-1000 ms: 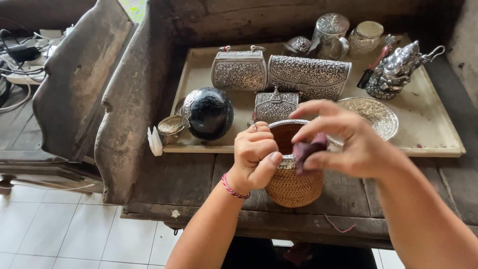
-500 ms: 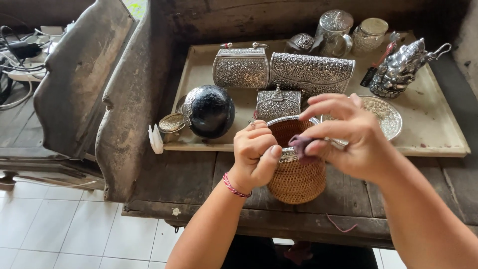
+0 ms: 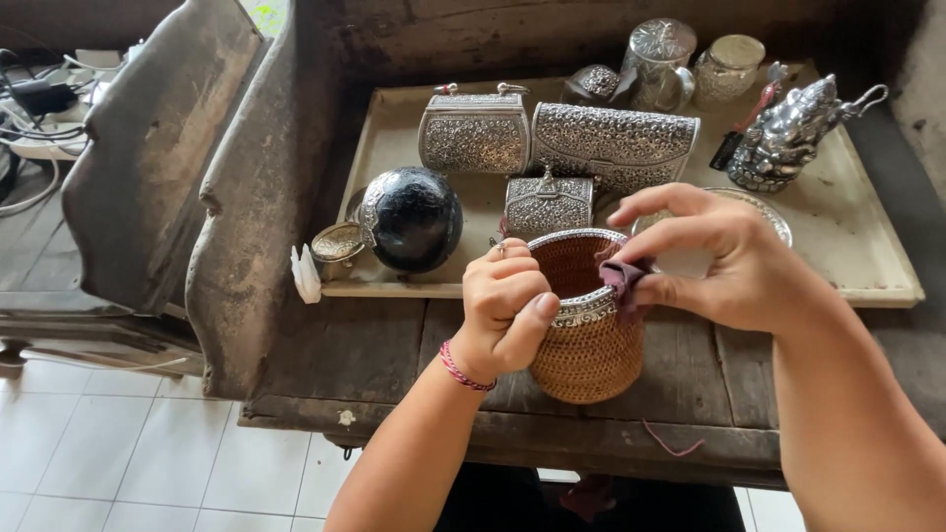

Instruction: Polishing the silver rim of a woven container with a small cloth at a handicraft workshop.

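Gripping the woven basket (image 3: pixel 586 345) at its silver rim, the left hand (image 3: pixel 507 310) had its fingers curled shut over the near edge with the thumb pressed against the outside, steadying it on the dark wooden table (image 3: pixel 374 355). The right hand (image 3: pixel 734 261) pinched a small purple cloth (image 3: pixel 626 278) between thumb and forefinger against the far right side of that rim, the other fingers spread loose and lifted above the basket's mouth. The basket stood upright just in front of the pale tray (image 3: pixel 867 266), near the table's front edge. Behind the basket on the tray sat a small silver box (image 3: pixel 547 205), with a long silver clutch (image 3: pixel 616 146) and a rounded silver purse (image 3: pixel 475 133) farther back; to the basket's left lay a black ball (image 3: pixel 412 219) beside a little round silver dish (image 3: pixel 337 242), and to its far right stood a silver figurine (image 3: pixel 788 138). Judging by the cloth on the metal band, the step in hand looked like polishing the rim. The next stroke would probably call for the left hand to hold or turn the basket firmly while the cloth slid along the band, keeping pressure light enough not to tip it toward the table edge
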